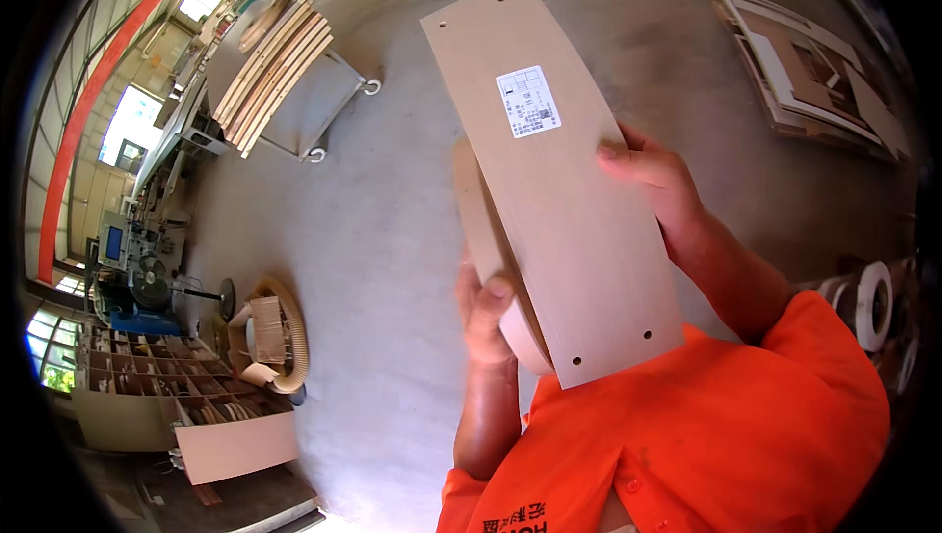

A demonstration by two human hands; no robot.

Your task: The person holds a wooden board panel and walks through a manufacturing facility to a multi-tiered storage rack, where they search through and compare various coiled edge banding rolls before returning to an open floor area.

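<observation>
A long, pale wood-coloured board (589, 229) is held up in front of my chest, tilted with its top end leaning left. Two small holes show near its far end and two near its near end. A white printed label (528, 101) is stuck on the upper part of its face. My right hand (655, 175) grips the right edge, thumb on the face and fingers behind. My left hand (486, 312) is closed on a second pale piece (481, 214), narrow and partly hidden behind the board's left edge; its full shape cannot be made out.
On the far left, a wheeled cart (343, 91) carries stacked wooden strips (280, 67). Panels and frames (814, 72) lie at the far right. A compartmented rack (147, 366), a coiled hose (291, 332) and machinery (137, 258) stand at the left. White rolls (873, 302) sit behind my right arm.
</observation>
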